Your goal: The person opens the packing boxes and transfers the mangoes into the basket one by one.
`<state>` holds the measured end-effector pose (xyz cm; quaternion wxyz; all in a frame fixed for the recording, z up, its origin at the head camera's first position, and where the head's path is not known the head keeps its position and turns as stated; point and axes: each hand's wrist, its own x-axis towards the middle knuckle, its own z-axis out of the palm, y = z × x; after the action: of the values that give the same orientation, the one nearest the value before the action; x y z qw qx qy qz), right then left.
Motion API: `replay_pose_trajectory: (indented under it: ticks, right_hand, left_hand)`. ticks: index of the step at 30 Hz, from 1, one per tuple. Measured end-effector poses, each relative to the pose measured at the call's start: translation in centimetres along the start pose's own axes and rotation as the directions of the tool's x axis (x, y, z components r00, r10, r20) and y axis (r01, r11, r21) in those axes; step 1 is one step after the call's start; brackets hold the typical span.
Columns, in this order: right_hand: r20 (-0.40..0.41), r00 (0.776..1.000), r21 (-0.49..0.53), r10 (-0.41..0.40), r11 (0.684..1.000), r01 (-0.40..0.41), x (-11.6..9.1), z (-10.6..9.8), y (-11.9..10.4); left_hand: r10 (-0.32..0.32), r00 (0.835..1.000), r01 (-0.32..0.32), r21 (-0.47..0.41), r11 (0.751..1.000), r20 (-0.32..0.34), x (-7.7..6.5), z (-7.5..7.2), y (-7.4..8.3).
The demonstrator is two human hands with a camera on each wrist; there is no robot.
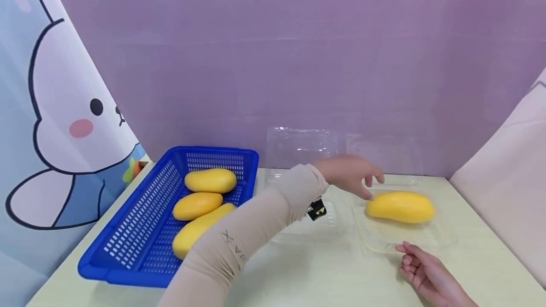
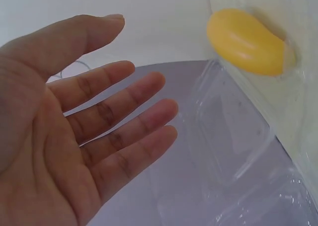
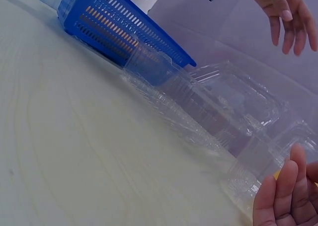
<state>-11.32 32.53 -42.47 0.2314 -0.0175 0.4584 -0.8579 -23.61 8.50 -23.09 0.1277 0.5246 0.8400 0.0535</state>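
Observation:
A yellow mango (image 1: 400, 207) lies in the right-hand clear plastic clamshell box (image 1: 371, 245), whose lid (image 1: 386, 153) stands raised at the back. My left hand (image 1: 350, 176) is over the near-left end of this mango, fingers spread and holding nothing. In the left wrist view that mango (image 2: 248, 42) shows beyond the fingertips, apart from them. My right hand (image 1: 426, 271) is at the box's front edge, its fingers loosely bent with the tips right at the rim. The right wrist view shows these fingers (image 3: 285, 191) beside the box, with a sliver of yellow behind.
A blue plastic basket (image 1: 123, 276) on the left holds three mangoes, one of them a mango (image 1: 210, 181) at its far end. Between basket and right-hand box stands another clear box, its lid (image 1: 300, 143) raised. A purple cloth (image 1: 277, 60) hangs behind the table (image 1: 324, 278).

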Motion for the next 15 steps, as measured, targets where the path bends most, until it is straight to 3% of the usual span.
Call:
replay_pose_trajectory:
  ticks: [7,15]
  right_hand:
    - [-0.043,0.999,-0.01,-0.002,1.0,0.001,0.1,0.1,0.2]
    - [-0.119,0.993,-0.018,-0.01,1.0,0.008,0.2,0.4,-0.1]
  left_hand:
    - [-0.026,0.999,0.027,-0.036,0.999,0.038,2.1,0.9,1.0]
    - [-0.049,0.998,0.051,-0.063,0.997,0.036,3.8,1.7,1.1]
